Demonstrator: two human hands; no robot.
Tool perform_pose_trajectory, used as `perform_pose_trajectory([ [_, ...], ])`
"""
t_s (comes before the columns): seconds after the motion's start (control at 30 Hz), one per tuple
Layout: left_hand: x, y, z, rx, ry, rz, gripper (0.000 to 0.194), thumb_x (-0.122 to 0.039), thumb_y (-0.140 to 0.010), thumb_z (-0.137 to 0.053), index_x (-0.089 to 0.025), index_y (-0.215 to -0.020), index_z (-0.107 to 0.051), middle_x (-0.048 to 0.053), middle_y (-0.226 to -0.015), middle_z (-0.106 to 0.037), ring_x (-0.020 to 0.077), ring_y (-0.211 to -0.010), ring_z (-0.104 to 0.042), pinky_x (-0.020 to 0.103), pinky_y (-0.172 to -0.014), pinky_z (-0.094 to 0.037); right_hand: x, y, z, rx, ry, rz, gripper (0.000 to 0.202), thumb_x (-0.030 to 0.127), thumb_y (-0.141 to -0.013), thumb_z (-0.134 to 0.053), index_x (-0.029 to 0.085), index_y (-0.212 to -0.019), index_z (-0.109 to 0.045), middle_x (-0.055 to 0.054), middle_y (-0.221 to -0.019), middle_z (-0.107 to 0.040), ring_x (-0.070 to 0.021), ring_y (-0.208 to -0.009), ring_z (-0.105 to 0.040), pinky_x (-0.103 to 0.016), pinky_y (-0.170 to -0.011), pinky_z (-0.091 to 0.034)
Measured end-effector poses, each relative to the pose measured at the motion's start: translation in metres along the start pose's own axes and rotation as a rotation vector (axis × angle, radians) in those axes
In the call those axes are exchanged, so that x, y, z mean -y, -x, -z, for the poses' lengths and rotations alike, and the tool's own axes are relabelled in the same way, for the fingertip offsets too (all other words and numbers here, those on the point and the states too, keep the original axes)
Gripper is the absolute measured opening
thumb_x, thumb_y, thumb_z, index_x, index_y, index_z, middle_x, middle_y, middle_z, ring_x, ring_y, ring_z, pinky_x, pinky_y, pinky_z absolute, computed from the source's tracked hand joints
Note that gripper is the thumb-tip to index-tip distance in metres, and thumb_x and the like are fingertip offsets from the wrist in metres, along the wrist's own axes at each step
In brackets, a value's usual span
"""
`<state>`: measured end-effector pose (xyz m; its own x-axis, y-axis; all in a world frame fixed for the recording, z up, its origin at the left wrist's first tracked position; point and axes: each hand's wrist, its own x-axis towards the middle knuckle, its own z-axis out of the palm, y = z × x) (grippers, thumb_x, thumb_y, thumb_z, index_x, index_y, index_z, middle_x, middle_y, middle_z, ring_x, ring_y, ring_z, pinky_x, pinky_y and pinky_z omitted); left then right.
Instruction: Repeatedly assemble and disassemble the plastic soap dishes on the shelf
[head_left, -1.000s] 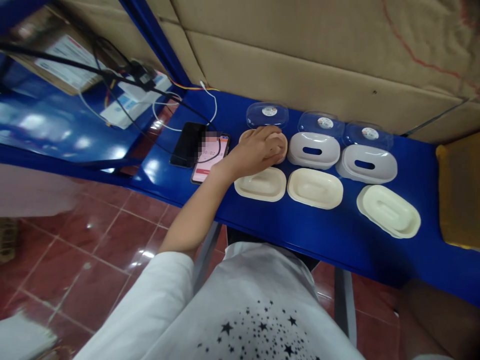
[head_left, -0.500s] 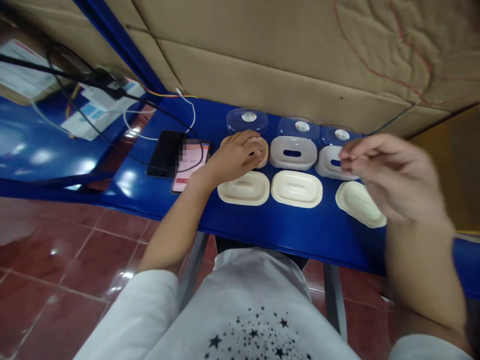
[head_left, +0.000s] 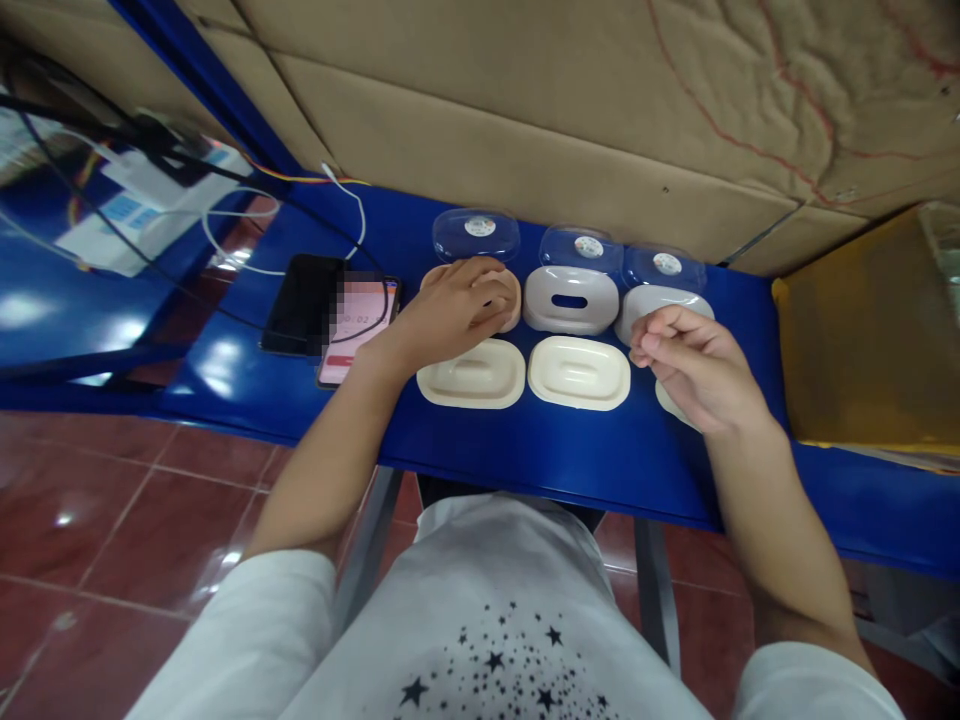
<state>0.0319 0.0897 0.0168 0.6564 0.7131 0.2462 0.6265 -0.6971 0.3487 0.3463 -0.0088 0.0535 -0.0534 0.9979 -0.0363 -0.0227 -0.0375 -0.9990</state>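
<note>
At center, your left hand (head_left: 459,308) is resting over the peach tray (head_left: 511,292); whether it is gripping cannot be told. Well apart from it, your right hand (head_left: 694,365) is hovering with fingers curled right of center, partly covering the right white tray (head_left: 667,303).

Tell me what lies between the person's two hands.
Between the left hand and right hand, the head view shows a white slotted cover and, nearer the person, a cream oval dish.

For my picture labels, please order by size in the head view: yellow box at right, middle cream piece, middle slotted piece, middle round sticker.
1. Yellow box
2. Middle cream piece and middle slotted piece, too alike to rank
3. Middle round sticker
</note>
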Motion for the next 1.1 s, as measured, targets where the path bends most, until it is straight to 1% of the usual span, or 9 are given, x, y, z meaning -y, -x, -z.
perform_pose_trajectory([
  [0.1, 0.001, 0.000, -0.001, -0.004, 0.000, 0.002, 0.027, -0.038, -0.106, -0.051, -0.025, -0.118, -0.072, 0.013, -0.156, -0.058, 0.0320, -0.146, -0.055, 0.056, -0.118, -0.043, -0.002, 0.002, -0.005, 0.053, -0.026, 0.001, 0.030, 0.043, -0.078, -0.093, 0.027, -0.082, -0.068, 0.003, -0.081, -0.065, -0.0146, -0.069, -0.056, -0.032, -0.065, -0.049],
  [0.2, 0.001, 0.001, -0.001, -0.006, -0.011, 0.001, 0.027, -0.037, -0.106, -0.052, -0.025, -0.119, -0.072, 0.013, -0.156, -0.058, 0.0333, -0.146, -0.055, 0.056, -0.116, -0.044, -0.001, 0.002, -0.009, 0.072, -0.053, -0.013, 0.030, 0.043, -0.077, -0.095, 0.027, -0.082, -0.070, 0.003, -0.079, -0.065, -0.0138, -0.068, -0.056, -0.031, -0.064, -0.048],
  [0.47, -0.004, 0.001, 0.004, 0.019, -0.007, 0.012, 0.030, -0.038, -0.107, -0.052, -0.021, -0.122, -0.072, 0.016, -0.157, -0.057, 0.0352, -0.147, -0.054, 0.057, -0.119, -0.042, -0.001, 0.003, -0.012, 0.069, -0.045, -0.032, 0.029, 0.042, -0.073, -0.099, 0.027, -0.080, -0.075, 0.002, -0.076, -0.068, -0.0145, -0.070, -0.058, -0.031, -0.066, -0.050],
  [0.63, -0.004, 0.001, 0.004, 0.020, 0.013, 0.026, 0.030, -0.035, -0.104, -0.055, -0.023, -0.125, -0.073, 0.015, -0.158, -0.056, 0.0361, -0.146, -0.054, 0.059, -0.120, -0.040, -0.002, 0.004, -0.012, 0.073, -0.005, -0.034, 0.032, 0.047, -0.071, -0.099, 0.028, -0.079, -0.076, 0.000, -0.079, -0.069, -0.0168, -0.073, -0.060, -0.034, -0.068, -0.051],
  [0.77, -0.003, 0.001, 0.003, 0.013, -0.004, 0.020, 0.028, -0.034, -0.105, -0.055, -0.023, -0.124, -0.072, 0.015, -0.157, -0.057, 0.0352, -0.146, -0.055, 0.058, -0.120, -0.042, -0.004, 0.006, -0.013, 0.111, 0.028, 0.005, 0.029, 0.045, -0.078, -0.096, 0.027, -0.081, -0.074, 0.000, -0.081, -0.068, -0.0165, -0.076, -0.059, -0.032, -0.069, -0.050],
  [0.93, -0.003, 0.001, 0.003, 0.020, -0.025, 0.015, 0.028, -0.036, -0.107, -0.054, -0.021, -0.122, -0.072, 0.015, -0.158, -0.057, 0.0345, -0.147, -0.055, 0.056, -0.119, -0.043, -0.002, 0.014, -0.018, 0.179, 0.157, 0.052, 0.025, 0.041, -0.088, -0.087, 0.025, -0.086, -0.068, 0.001, -0.086, -0.066, -0.0155, -0.077, -0.058, -0.030, -0.069, -0.048],
  [1.0, -0.004, 0.001, 0.004, 0.022, -0.024, 0.013, 0.029, -0.036, -0.107, -0.053, -0.021, -0.122, -0.072, 0.015, -0.157, -0.057, 0.0348, -0.146, -0.055, 0.056, -0.119, -0.043, 0.002, 0.018, -0.019, 0.237, 0.218, 0.084, 0.022, 0.039, -0.095, -0.081, 0.025, -0.088, -0.065, 0.002, -0.085, -0.064, -0.0146, -0.076, -0.057, -0.030, -0.069, -0.047],
  [1.03, -0.004, 0.001, 0.004, 0.024, -0.022, 0.010, 0.029, -0.037, -0.107, -0.053, -0.020, -0.122, -0.072, 0.016, -0.157, -0.057, 0.0350, -0.146, -0.055, 0.056, -0.119, -0.043, 0.004, 0.020, -0.020, 0.297, 0.252, 0.113, 0.020, 0.037, -0.098, -0.077, 0.025, -0.089, -0.064, 0.002, -0.085, -0.064, -0.0143, -0.075, -0.056, -0.029, -0.069, -0.047],
  [1.1, -0.003, 0.001, 0.004, 0.028, -0.012, 0.004, 0.029, -0.037, -0.107, -0.053, -0.021, -0.123, -0.072, 0.016, -0.157, -0.057, 0.0349, -0.146, -0.055, 0.056, -0.119, -0.042, 0.008, 0.023, -0.021, 0.503, 0.312, 0.191, 0.021, 0.031, -0.104, -0.069, 0.024, -0.085, -0.063, 0.002, -0.081, -0.063, -0.0136, -0.074, -0.057, -0.029, -0.071, -0.047],
])
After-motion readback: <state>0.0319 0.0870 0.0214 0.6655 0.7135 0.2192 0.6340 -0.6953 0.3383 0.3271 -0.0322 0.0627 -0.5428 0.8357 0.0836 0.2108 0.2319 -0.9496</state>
